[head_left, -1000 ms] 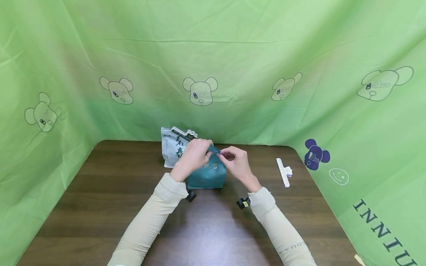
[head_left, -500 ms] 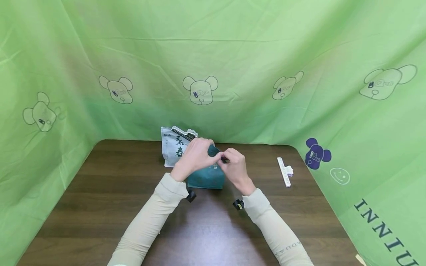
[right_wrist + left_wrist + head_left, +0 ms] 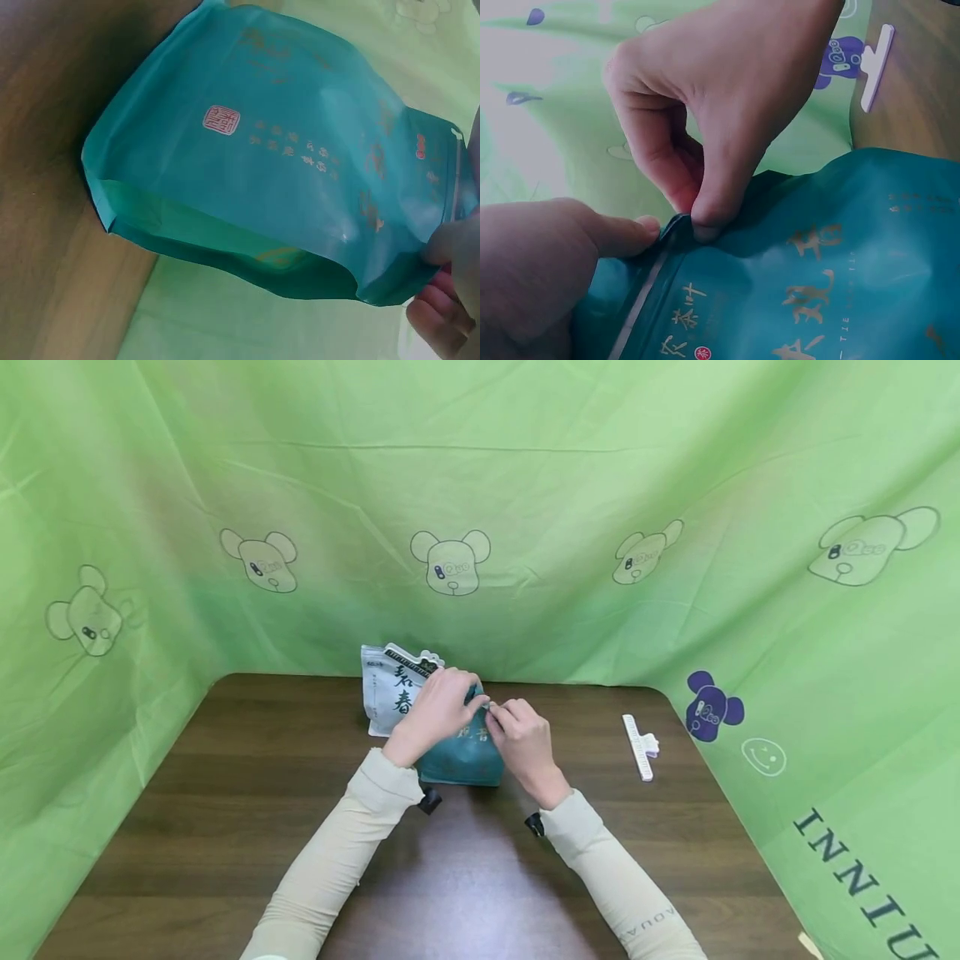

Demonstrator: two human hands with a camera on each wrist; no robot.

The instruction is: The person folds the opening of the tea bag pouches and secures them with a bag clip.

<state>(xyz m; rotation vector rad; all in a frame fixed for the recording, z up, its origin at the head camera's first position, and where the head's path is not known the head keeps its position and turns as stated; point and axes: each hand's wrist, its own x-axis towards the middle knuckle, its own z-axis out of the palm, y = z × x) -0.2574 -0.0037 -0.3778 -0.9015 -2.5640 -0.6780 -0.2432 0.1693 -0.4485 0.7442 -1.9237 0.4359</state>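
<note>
A teal tea bag (image 3: pixel 461 758) with gold lettering stands upright on the table below both hands. My left hand (image 3: pixel 441 700) grips its top edge from the left. My right hand (image 3: pixel 525 742) pinches the right end of that edge between thumb and fingertips. The left wrist view shows the pale zip strip (image 3: pixel 639 306) running along the mouth of the tea bag, with the two hands' fingertips close together at its end. In the right wrist view, the side fold (image 3: pixel 247 247) of the bag faces the camera, and fingers pinch the upper corner.
Behind and left of the teal bag stands a pale grey tea bag (image 3: pixel 381 693) with a black-and-white clip (image 3: pixel 411 660) across its top. A white sealing clip (image 3: pixel 640 748) lies at the right of the brown table (image 3: pixel 247 793). A green curtain (image 3: pixel 337 510) encloses the table.
My right hand has closed in towards the left hand, then shifted slightly down and left along the bag's top edge. My left hand stays nearly in place.
</note>
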